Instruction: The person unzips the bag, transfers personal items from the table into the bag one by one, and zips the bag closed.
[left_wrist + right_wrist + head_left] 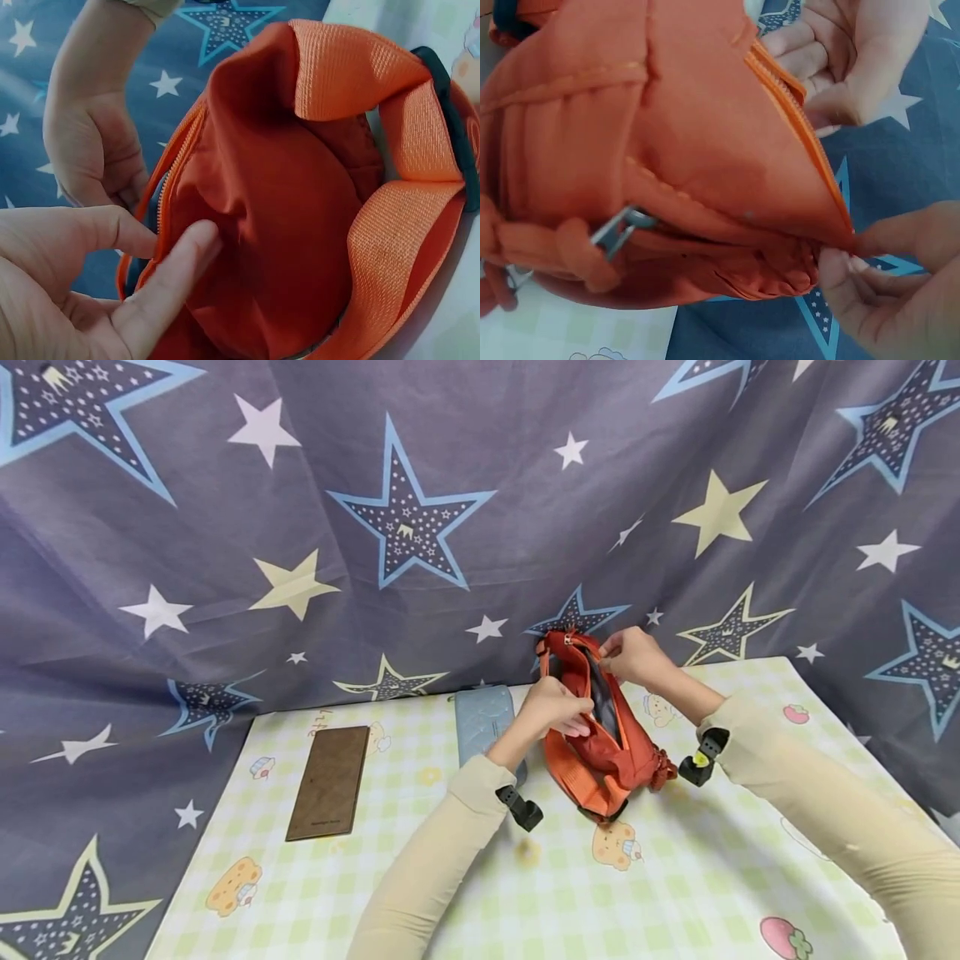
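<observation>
An orange-red waist bag (636, 745) with a wide orange strap (573, 772) stands at the back of the table, its zipped mouth spread open on a dark lining (602, 697). My left hand (553, 706) pinches the near edge of the mouth; the left wrist view shows thumb and finger on either side of the zipper edge (176, 161). On the opposite edge, my right hand (636, 656) pinches the fabric beside the zipper, with its fingertips (840, 262) against the cloth in the right wrist view. What lies deep inside the bag is hidden.
A light blue quilted wallet (480, 722) lies left of the bag, partly behind my left forearm. Farther left is a flat brown wallet-like rectangle (328, 785). The checked tablecloth (420, 893) meets a star-patterned curtain (450, 635) behind.
</observation>
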Tool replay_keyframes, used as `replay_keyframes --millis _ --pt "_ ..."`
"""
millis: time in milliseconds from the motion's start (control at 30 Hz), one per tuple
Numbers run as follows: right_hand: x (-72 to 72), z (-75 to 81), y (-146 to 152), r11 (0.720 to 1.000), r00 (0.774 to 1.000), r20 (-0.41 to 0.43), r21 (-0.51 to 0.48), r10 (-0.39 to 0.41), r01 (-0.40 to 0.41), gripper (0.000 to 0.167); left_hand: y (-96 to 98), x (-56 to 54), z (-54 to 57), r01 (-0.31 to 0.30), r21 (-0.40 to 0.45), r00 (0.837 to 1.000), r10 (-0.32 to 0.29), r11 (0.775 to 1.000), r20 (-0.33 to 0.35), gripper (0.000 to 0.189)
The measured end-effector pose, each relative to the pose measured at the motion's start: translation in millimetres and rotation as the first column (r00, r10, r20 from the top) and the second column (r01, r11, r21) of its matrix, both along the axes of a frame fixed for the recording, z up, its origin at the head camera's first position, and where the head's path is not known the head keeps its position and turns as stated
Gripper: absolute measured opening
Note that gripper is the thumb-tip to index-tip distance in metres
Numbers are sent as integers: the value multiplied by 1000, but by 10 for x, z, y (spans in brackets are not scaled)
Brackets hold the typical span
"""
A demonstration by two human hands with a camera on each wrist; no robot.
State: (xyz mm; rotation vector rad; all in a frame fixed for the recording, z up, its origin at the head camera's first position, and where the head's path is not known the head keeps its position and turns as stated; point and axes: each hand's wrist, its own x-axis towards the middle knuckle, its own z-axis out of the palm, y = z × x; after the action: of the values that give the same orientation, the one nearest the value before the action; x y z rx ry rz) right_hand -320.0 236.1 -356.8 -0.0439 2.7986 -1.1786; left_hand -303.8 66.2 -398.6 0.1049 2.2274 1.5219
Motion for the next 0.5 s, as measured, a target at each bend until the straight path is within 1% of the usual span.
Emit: replay_keyframes --millis 67,133,200,233,267,300,367,400,467,500 --pt "35 -1 -5 1000 1000 24 19 -2 2 18 26 -8 -7 -4 -70 998 -1 998 -62 23" --pt "76 -1 -4 999 998 58 37 7 -9 18 57 -23 -11 -7 -162 989 -17 987 -149 24" --pt "115 -1 -5 998 996 90 50 20 -25 18 92 -42 -23 -25 -260 967 -43 965 -252 27" --pt "129 -6 -5 998 994 105 53 27 -33 17 108 -51 -32 -40 -294 952 -53 955 -303 30" --pt "139 -10 -4 998 992 118 51 35 -41 17 125 -64 -45 -62 -325 933 -60 944 -355 35" --pt "151 -14 -12 998 991 128 47 36 -43 17 137 -77 -56 -90 -341 915 -57 936 -399 40" --pt "160 -27 -29 999 990 141 21 28 -32 17 152 -102 -80 -156 -334 878 -24 930 -479 49" --pt "159 -36 -35 1000 990 141 -1 21 -21 18 153 -116 -88 -189 -310 862 7 932 -506 51" --pt "149 -34 -28 998 991 133 -68 -6 16 19 141 -146 -94 -242 -251 841 73 937 -537 50" --pt "144 -18 -20 995 992 125 -95 -30 42 20 127 -162 -85 -260 -221 837 106 940 -537 45"
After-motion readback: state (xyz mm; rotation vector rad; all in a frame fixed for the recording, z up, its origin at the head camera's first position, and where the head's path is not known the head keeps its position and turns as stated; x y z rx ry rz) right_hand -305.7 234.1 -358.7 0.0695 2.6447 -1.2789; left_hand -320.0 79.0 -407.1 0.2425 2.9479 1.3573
